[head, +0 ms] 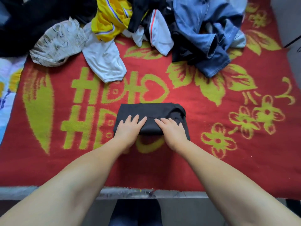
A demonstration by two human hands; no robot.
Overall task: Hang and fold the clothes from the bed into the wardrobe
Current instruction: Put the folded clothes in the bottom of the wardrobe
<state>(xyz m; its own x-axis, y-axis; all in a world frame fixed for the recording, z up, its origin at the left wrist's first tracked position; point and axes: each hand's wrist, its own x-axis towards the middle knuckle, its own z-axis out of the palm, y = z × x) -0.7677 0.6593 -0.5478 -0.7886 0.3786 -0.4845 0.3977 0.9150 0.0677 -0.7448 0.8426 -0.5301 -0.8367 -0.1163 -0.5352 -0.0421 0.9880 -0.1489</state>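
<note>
A black garment (pixel 151 111), folded into a small rectangle, lies on the red and yellow blanket (pixel 211 144) in the middle of the bed. My left hand (pixel 128 129) rests on its near left corner and my right hand (pixel 172 132) on its near right part. The fingers of both lie on top of the cloth, and the near edge is slightly lifted between them. Whether the thumbs sit under the fold is hidden. The wardrobe is not in view.
A pile of unfolded clothes lies at the far side: a white printed shirt (pixel 60 43), a white top (pixel 104 61), a yellow jersey (pixel 109 18), black garments (pixel 32 15), a white-striped piece (pixel 159 35) and blue jeans (pixel 210 33). The bed's metal edge (pixel 130 192) runs along the near side.
</note>
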